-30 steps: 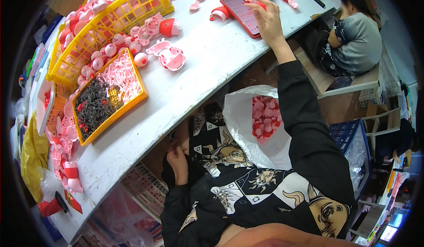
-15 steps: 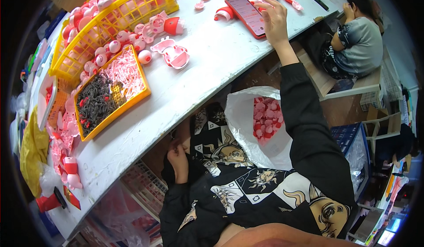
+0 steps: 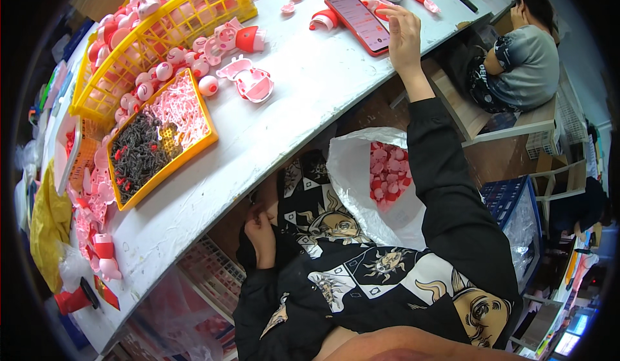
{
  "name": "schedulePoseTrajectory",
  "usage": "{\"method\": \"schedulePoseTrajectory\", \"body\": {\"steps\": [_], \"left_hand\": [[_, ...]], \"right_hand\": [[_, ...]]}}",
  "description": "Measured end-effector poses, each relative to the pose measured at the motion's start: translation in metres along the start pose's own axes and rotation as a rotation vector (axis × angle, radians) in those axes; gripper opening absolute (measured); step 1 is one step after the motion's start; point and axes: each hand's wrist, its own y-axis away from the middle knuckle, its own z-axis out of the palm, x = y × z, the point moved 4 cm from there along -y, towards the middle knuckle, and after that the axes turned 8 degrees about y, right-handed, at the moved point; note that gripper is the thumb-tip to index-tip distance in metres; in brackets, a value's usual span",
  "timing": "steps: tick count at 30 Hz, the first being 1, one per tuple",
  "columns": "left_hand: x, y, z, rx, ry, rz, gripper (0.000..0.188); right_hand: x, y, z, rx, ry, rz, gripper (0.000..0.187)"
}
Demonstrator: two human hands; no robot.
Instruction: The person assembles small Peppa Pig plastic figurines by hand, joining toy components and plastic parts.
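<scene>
My right hand (image 3: 406,43) is at the right edge of a phone (image 3: 359,24) in a red case, its fingers apart and bent over the lit screen. The phone leans with its top toward a red and pink plastic piece (image 3: 323,20) on the white table (image 3: 284,83). It holds nothing. Down by my lap, my left hand (image 3: 260,235) rests with fingers curled; whether anything is in them is hidden. Beside my lap, a white bag (image 3: 345,167) stands open with many small pink and red plastic parts (image 3: 389,174) inside.
A yellow basket (image 3: 187,9) heaped with pink parts stands at the back left. In front of it lies a yellow tray (image 3: 169,167) of black and pink small pieces. Loose pink shells (image 3: 252,84) lie nearby. Another person (image 3: 526,57) sits at the far right.
My right hand has shifted slightly, its fingers lower over the phone's right edge. The table appears a little displaced to the left in view. My left hand stays put.
</scene>
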Motion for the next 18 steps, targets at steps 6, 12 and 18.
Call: {"method": "schedulePoseTrajectory", "body": {"steps": [6,12,18], "left_hand": [[-0.003,0.0,-0.001,0.009,0.018,0.002,0.021],[0.004,0.001,0.001,0.006,0.029,0.002,0.021],[0.007,0.002,0.001,0.01,0.013,0.003,0.021]], "right_hand": [[0.003,0.002,0.003,-0.009,0.016,-0.005,0.044],[0.002,0.002,0.002,-0.023,0.01,0.007,0.046],[0.001,0.002,0.003,-0.035,0.004,0.025,0.047]]}}
